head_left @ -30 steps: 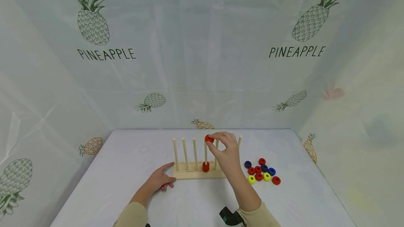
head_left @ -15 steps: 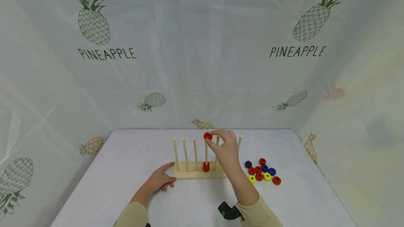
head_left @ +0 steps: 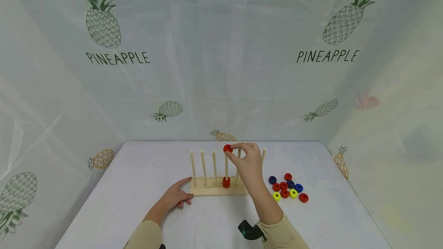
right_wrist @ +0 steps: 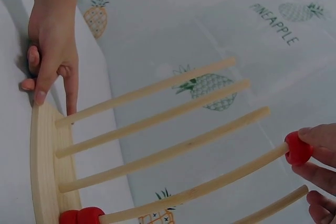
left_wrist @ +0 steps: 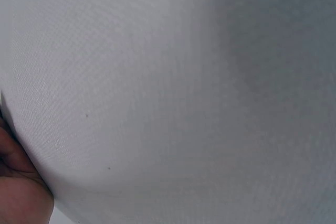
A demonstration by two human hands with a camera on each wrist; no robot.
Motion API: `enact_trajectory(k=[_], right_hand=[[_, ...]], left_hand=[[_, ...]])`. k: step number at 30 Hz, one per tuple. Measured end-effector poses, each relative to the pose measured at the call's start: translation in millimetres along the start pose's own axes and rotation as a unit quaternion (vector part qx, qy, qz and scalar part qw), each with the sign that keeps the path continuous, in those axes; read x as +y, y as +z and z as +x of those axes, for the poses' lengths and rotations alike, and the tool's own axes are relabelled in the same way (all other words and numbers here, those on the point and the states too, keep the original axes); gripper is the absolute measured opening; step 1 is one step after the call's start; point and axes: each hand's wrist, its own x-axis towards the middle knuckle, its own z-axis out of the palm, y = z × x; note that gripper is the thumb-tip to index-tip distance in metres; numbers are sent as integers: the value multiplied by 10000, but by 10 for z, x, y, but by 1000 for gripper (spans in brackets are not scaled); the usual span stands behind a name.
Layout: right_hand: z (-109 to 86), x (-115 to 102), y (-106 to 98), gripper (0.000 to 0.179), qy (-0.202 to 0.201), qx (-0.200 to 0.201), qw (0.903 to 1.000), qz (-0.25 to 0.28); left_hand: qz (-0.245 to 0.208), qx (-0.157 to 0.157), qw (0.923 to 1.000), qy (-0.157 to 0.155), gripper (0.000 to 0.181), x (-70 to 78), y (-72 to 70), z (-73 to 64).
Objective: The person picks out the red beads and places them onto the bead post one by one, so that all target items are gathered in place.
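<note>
A pale wooden peg rack (head_left: 211, 191) with a row of upright pegs stands on the table. My left hand (head_left: 174, 196) holds its left end between thumb and forefinger, the other fingers folded under. Between thumb and fingertips, my right hand (head_left: 250, 163) pinches a red ring (head_left: 227, 148) at the top of the fourth peg from the left. The right wrist view has that red ring (right_wrist: 299, 149) right at the peg's tip. Two red rings (right_wrist: 82, 216) sit at the foot of the same peg. The left wrist view catches only part of the left hand (left_wrist: 21, 182).
Right of the rack lies a loose group of rings: red (head_left: 303, 198), yellow (head_left: 293, 193), blue (head_left: 298, 188) and dark blue (head_left: 272, 180). A white cloth (head_left: 114, 203) covers the table, and a pineapple-print curtain (head_left: 221, 68) hangs behind it.
Over the last second my right hand has brought the red ring slightly up and left, onto the tip of the fourth peg. My left hand has kept its place.
</note>
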Motion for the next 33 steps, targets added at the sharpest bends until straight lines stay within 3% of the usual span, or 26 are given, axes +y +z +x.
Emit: enact_trajectory(k=[10,22,33], right_hand=[[20,22,-14,23,33,-125,9999,-10],[41,55,22,25,-584,-163,9968,-528],[49,37,13,26,-547,-218,9965,-592]], left_hand=[[-51,-35,9999,104,78,32,0,-20],[-43,-5,10000,85,78,21,5,-12],[-49,-37,9999,130,78,7,-3,-3]])
